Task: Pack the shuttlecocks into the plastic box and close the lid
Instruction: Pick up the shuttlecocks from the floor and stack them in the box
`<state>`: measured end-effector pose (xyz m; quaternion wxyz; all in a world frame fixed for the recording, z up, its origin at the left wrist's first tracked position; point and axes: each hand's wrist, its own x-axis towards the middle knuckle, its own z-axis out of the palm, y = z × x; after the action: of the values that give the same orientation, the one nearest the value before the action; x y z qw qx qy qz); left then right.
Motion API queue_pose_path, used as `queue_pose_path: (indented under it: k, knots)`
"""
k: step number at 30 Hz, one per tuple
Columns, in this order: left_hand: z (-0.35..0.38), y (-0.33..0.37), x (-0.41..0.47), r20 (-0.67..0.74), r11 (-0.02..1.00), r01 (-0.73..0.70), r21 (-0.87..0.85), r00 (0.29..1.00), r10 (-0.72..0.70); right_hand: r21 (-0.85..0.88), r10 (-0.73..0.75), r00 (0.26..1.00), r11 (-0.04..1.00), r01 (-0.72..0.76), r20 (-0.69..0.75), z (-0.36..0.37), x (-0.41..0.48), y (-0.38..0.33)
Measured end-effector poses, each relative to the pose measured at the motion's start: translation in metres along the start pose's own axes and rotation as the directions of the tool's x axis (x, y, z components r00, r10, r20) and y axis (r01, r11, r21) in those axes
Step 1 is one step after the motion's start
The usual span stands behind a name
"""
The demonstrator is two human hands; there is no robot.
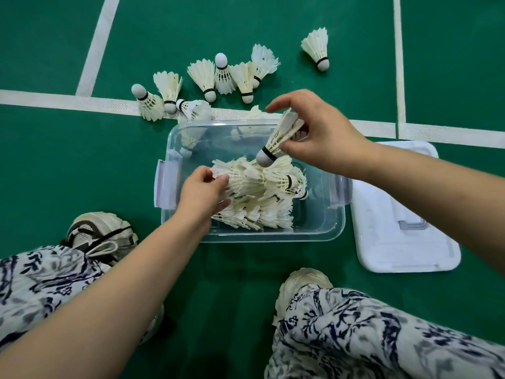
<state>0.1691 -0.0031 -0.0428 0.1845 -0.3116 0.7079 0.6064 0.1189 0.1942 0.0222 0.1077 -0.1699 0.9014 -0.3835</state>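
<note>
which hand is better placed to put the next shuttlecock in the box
Right. The right hand pinches a white feather shuttlecock, cork down, above the clear plastic box; the left hand is occupied gripping the nested row of shuttlecocks lying inside.

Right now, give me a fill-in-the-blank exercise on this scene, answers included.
1. The right hand holds one white feathered shuttlecock with its cork end pointing ____ into the clear plastic box.
2. The white plastic lid lies on the green floor to the ____ of the box.
3. The left hand grips the stack of packed shuttlecocks ____ the box.

Answers: down; right; inside.
</note>
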Motion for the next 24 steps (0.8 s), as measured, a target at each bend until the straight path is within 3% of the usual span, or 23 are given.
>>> queue_pose_path:
  k: [5, 9, 12, 16, 20, 24]
  knots:
    - [0.005, -0.005, 0.007, 0.125, 0.986, 0.136, 0.092, 0.981, -0.147, 0.008, 0.022, 0.999, 1.000, -0.023, 0.048, 0.002, -0.004, 0.004]
    - [-0.002, -0.007, 0.011, 0.073, 0.972, 0.081, 0.223, 0.992, -0.099, 0.004, 0.026, 0.996, 1.000, -0.026, 0.082, 0.004, -0.006, 0.006]
    - [-0.008, 0.003, 0.007, 0.030, 0.913, -0.041, 0.405, 0.999, 0.031, 0.012, 0.011, 0.996, 1.000, -0.012, 0.086, 0.005, -0.006, 0.005]
    - [-0.017, 0.033, -0.007, 0.049, 0.853, -0.239, 0.464, 0.968, 0.245, -0.007, -0.031, 0.997, 0.999, 0.032, 0.075, 0.005, -0.003, 0.000]
    - [-0.024, 0.068, -0.024, 0.184, 0.725, -0.489, 0.485, 0.868, 0.461, 0.002, -0.108, 0.986, 0.994, 0.109, 0.129, 0.006, 0.001, -0.007]
    - [-0.027, 0.087, -0.032, 0.345, 0.695, -0.587, 0.415, 0.808, 0.477, 0.084, -0.171, 0.967, 0.984, 0.158, 0.190, 0.011, 0.006, -0.020]
